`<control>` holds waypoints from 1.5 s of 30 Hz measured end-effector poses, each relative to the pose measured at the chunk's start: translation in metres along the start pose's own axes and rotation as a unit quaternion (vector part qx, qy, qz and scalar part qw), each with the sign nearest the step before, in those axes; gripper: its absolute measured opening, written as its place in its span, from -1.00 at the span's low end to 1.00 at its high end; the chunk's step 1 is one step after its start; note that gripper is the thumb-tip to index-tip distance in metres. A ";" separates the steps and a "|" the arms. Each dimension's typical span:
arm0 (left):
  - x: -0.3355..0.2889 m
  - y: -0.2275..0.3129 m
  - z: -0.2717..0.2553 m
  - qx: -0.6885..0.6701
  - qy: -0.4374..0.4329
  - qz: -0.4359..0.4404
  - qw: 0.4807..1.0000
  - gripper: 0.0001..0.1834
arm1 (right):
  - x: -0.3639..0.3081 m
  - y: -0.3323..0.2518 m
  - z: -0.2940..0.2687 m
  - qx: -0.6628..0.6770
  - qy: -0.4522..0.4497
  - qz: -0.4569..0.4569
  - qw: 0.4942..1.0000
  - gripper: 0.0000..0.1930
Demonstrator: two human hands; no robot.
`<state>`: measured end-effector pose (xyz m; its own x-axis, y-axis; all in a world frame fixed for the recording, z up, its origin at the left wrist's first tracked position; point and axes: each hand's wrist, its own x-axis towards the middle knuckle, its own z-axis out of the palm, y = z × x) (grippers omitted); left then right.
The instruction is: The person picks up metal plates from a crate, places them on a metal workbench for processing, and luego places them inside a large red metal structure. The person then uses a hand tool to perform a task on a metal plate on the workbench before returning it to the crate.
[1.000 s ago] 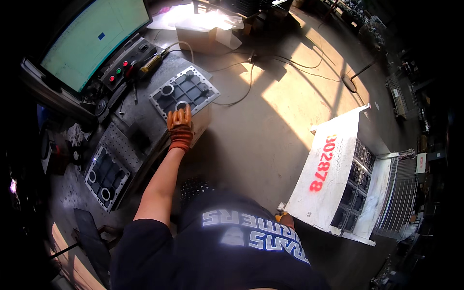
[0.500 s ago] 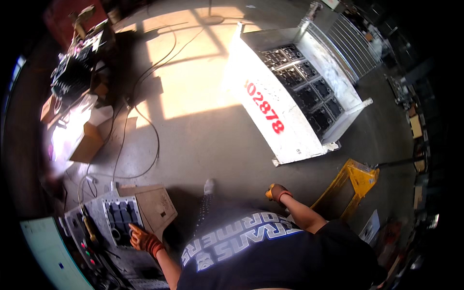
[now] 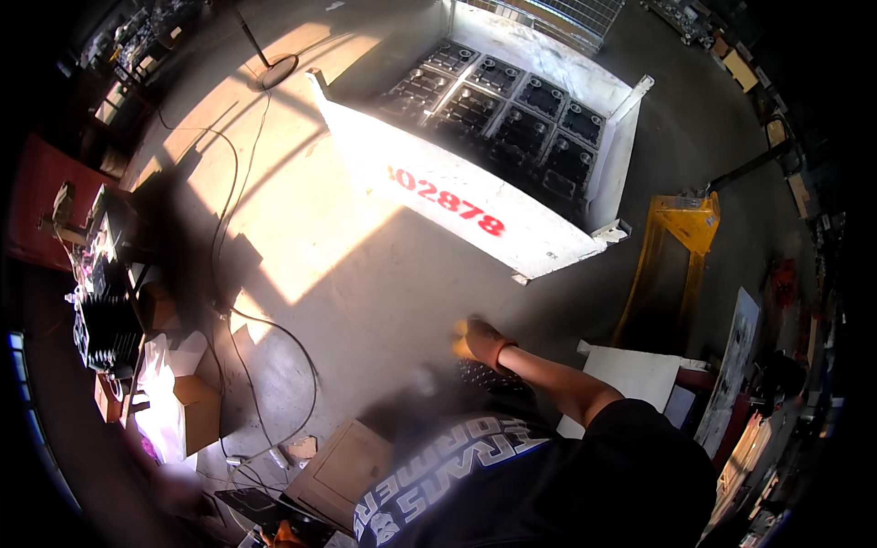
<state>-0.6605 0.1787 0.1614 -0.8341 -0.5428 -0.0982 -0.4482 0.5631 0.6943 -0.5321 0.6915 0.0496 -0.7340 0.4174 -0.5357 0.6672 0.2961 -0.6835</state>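
My left hand [image 3: 286, 537], in an orange-brown work glove, shows only in part at the lower edge, beside a dark, flat-looking part [image 3: 248, 501]. Its fingers are mostly cut off, so its grip cannot be made out. My right hand [image 3: 477, 345], in a yellow and brown work glove, hangs in front of my body. Those fingers look curled, slightly blurred, with nothing seen in them. Ahead stands a white metal crate [image 3: 539, 260] with red markings, holding rows of dark cast metal housings [image 3: 524, 130]. A gap of floor separates the right hand from the crate.
A yellow pallet jack [image 3: 690, 219] stands right of the crate. Brown cardboard [image 3: 345, 470] lies near my left side. Cables [image 3: 297, 342] loop across the floor at left. An open cardboard box [image 3: 198, 416] and a cluttered bench [image 3: 110, 310] stand farther left.
My view has turned, so the crate sits higher and farther left and the left bench drops toward the lower edge. The right hand has swung inward; the left hand is mostly out of view.
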 end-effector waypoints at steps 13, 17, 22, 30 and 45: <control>-0.168 0.341 0.285 -0.207 -0.504 0.061 0.836 -0.67 | 0.147 -0.056 -0.137 0.176 -0.148 -0.036 0.973 -0.46; -0.222 0.422 0.382 -0.156 -0.679 0.030 0.716 -0.67 | 0.167 -0.008 -0.207 0.569 -0.170 -0.209 0.777 -0.50; -0.278 0.496 0.485 -0.135 -0.793 0.160 0.573 -0.61 | 0.214 0.106 -0.252 0.721 -0.141 -0.196 0.650 -0.47; -0.259 0.542 0.717 -0.209 -0.882 -0.257 0.336 -0.77 | 0.290 0.069 -0.337 0.067 0.245 -0.152 0.955 -0.55; -0.098 0.574 0.855 0.294 -0.373 0.619 0.625 -0.58 | 0.677 0.139 -0.419 0.268 0.373 0.047 0.887 -0.62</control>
<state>-1.1110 1.0882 -0.0400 -0.4779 0.8547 -0.2025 0.8324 0.5143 0.2065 -0.8828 1.3757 -0.2004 -0.2567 0.9301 -0.2628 0.4176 -0.1385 -0.8980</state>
